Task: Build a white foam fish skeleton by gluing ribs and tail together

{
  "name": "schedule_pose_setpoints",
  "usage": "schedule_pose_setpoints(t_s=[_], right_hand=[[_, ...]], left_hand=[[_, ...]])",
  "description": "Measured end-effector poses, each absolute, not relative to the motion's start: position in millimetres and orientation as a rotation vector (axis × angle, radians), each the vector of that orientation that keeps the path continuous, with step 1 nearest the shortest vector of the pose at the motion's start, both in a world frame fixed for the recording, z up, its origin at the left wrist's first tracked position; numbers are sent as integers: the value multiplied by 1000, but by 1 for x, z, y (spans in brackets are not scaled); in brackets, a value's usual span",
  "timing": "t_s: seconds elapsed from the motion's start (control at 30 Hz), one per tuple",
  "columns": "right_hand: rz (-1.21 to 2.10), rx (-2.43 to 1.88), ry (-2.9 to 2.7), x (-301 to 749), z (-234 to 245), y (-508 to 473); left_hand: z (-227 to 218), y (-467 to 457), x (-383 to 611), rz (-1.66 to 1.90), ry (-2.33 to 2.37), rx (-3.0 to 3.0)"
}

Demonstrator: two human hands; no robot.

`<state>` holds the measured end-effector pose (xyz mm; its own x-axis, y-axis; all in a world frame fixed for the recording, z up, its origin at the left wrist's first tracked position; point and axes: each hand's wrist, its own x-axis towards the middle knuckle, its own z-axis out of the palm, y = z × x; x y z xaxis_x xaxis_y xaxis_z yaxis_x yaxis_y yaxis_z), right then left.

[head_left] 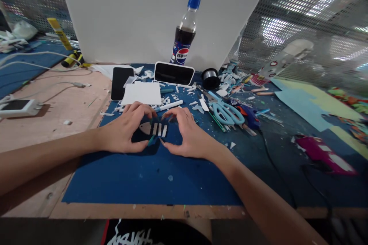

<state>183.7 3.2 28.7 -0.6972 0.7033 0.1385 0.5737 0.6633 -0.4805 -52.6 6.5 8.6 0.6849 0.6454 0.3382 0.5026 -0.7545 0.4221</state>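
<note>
On the blue mat [155, 183] lies a small white fish-head-shaped piece [145, 127] with a dark dot like an eye. Beside it, a short row of white strips [160, 129] stands slightly apart, like slices of a body. My left hand [126, 128] curves around the head end, its thumb and fingers apart. From the other side my right hand [188, 132] arches about the strips, thumb below and fingers above, also apart. Long nails show on both hands. Whether any fingertip touches the pieces, I cannot tell.
Behind the hands are a white sheet stack [141, 93], a dark phone [122, 83], a white-framed phone [174, 73], a cola bottle [184, 42] and a wire spool [211, 79]. Blue scissors [227, 111], a glue gun [250, 116] and white scraps lie rightward; a charger [20, 108] sits left.
</note>
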Motion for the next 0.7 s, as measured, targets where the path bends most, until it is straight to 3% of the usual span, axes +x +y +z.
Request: schedule_pose_setpoints(t_s=[0.7], right_hand=[[584, -1016, -2578, 181, 27, 4]], left_hand=[[8, 7, -53, 597, 951, 2606]])
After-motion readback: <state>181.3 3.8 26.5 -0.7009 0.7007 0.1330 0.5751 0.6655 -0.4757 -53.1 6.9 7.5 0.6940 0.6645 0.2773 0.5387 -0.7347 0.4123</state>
